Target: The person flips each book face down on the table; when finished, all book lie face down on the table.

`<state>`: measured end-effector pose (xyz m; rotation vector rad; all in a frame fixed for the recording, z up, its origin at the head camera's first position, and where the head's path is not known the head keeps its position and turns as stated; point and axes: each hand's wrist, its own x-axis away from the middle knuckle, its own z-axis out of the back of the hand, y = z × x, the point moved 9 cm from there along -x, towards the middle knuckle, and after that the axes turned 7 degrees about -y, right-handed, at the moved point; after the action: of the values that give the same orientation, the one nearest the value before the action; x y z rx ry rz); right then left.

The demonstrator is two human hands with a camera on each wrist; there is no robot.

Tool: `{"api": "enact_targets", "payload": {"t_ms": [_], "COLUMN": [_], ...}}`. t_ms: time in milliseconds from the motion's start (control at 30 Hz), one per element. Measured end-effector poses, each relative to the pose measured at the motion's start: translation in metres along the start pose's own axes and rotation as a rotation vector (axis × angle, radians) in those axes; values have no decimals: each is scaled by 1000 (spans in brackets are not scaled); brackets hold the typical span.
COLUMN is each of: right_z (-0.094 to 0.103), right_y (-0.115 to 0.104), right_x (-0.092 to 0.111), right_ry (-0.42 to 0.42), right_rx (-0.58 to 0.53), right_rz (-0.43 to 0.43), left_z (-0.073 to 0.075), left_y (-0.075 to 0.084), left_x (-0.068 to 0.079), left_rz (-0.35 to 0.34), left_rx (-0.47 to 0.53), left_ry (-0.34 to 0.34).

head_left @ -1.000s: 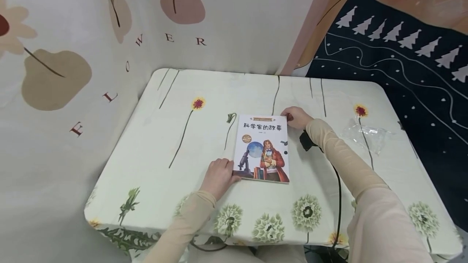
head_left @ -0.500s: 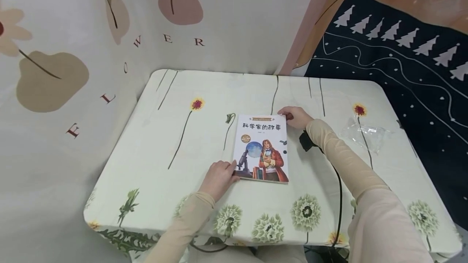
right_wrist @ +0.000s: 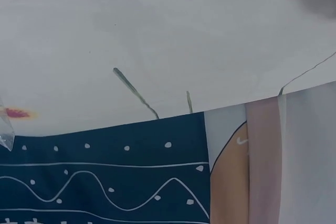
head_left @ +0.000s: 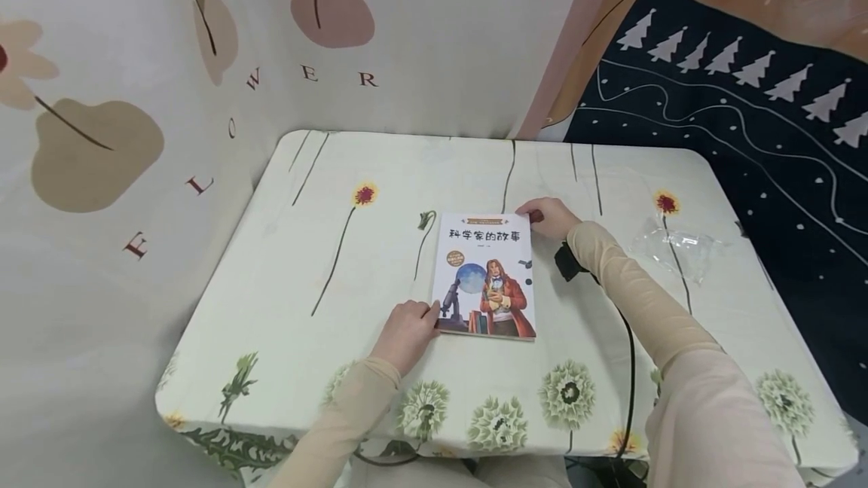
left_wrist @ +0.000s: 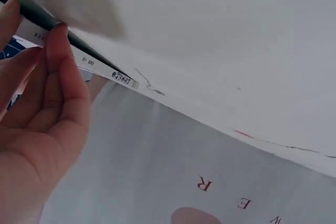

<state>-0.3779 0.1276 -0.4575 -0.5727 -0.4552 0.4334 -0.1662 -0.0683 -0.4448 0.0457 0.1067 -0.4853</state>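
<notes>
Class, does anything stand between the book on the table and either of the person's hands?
Nothing visible does: the left hand touches the book at its near left corner, the right hand is at its far right corner. The plastic lies apart, off to the right.

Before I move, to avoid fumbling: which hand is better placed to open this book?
Probably the right hand: it's at the upper-right corner of the paperback book, opposite the printed spine. The left hand is at the lower-left corner, spine side.
</notes>
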Motion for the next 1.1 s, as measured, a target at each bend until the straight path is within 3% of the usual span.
{"api": "enact_targets", "payload": {"t_ms": [133,267,367,500,700,833,1100], "right_z": [1,6,8,8,12,17,26], "right_y": [1,-3,-4,-1,-4,-9,-18], "right_x": [1,5,6,4,6,9,13], "right_ry": [-2,25,34,21,15,28,102], "right_rx": [-17,-44,-61,-80,-118,-181,-205], "right_rz": [-20,26,55,32,-6,43,95], "left_z": [2,7,11,19,35,42,57], "left_y": [2,4,3,0,-8,-18,-32], "left_x": [3,5,6,8,13,16,22], "left_rz": [-21,-27,-18,-2,24,69,134], "left_rx": [-19,-22,-25,-14,76,137,247], "left_ry": [27,66,99,154,260,308,407]}}
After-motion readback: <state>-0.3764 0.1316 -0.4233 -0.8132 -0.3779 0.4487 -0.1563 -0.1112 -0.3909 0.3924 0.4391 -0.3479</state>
